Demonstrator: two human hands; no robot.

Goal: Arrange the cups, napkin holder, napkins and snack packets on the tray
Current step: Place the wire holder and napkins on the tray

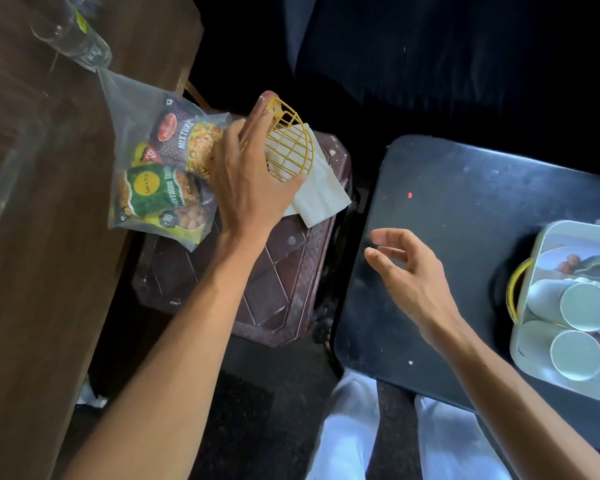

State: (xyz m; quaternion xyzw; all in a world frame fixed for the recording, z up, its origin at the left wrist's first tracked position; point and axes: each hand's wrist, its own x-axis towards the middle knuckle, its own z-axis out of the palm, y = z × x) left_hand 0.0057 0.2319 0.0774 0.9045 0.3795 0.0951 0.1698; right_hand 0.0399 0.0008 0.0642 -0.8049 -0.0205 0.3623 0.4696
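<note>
My left hand (253, 181) grips a yellow wire napkin holder (290, 147) with white napkins (317, 195) in it, above a dark maroon stool (257, 289). Beside it to the left lies a clear plastic bag of snack packets (167, 168), partly on the stool. My right hand (409, 275) hovers over the black table (465, 188) with loosely curled fingers and holds nothing. At the right edge a white tray (548, 244) with a yellow handle holds two white cups (582, 306) lying on their sides.
A brown wooden table (49, 237) runs along the left, with a clear glass (73, 39) on its far part. My white-trousered legs (350, 427) show at the bottom, between stool and black table. The background is dark.
</note>
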